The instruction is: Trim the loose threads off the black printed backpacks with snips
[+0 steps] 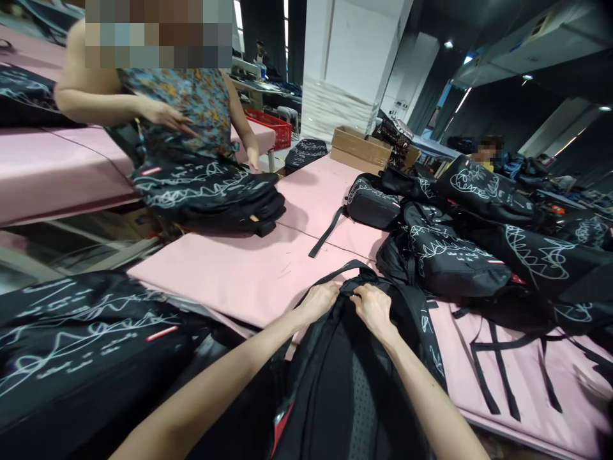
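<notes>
A black backpack [330, 383] lies before me with its padded mesh back facing up, partly on the pink table. At its far end my left hand [322, 300] is closed on the fabric near the top edge. Just to the right, my right hand [373, 306] pinches the same edge, the two hands a little apart. A strap loop [352, 265] arches beyond my fingers. Exactly which bit of the edge each hand grips is hidden by the fingers.
Several black backpacks with white scribble prints [445, 249] are piled on the right of the pink table [230, 268], straps trailing. Another printed backpack [38, 358] is at my left. A person [182, 102] stands across by a backpack [205, 191]. A cardboard box [359, 148] sits behind.
</notes>
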Available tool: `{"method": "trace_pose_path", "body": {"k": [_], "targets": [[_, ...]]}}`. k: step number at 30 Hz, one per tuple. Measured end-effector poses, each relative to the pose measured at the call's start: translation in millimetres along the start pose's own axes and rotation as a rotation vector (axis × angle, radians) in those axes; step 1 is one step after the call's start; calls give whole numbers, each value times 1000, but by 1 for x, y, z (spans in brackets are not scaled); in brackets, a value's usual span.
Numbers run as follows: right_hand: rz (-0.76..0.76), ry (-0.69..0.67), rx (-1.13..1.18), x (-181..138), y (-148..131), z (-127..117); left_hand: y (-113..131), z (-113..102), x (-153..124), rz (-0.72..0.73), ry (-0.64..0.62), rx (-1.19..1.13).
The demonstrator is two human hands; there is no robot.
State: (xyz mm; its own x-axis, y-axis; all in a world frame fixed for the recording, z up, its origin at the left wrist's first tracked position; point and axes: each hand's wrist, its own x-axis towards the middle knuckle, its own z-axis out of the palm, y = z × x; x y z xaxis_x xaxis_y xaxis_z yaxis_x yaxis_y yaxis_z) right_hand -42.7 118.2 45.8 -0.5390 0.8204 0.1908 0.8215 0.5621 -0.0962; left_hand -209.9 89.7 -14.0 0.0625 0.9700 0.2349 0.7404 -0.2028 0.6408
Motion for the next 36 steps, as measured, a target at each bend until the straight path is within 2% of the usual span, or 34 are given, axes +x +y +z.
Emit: {"method": "trace_pose_path", "body": {"k": [5, 12, 24, 36], "targets": [[-77, -86, -136, 5, -12, -5, 0, 0, 1, -41, 48, -12], [-62, -90, -191, 9, -17, -9, 0, 1, 1, -55, 97, -49], [-58, -147, -222, 19, -25, -18, -6, 8, 0, -53, 127, -43], [-12, -155, -169, 12, -23, -11, 4, 3, -1, -87, 120, -73]]}}
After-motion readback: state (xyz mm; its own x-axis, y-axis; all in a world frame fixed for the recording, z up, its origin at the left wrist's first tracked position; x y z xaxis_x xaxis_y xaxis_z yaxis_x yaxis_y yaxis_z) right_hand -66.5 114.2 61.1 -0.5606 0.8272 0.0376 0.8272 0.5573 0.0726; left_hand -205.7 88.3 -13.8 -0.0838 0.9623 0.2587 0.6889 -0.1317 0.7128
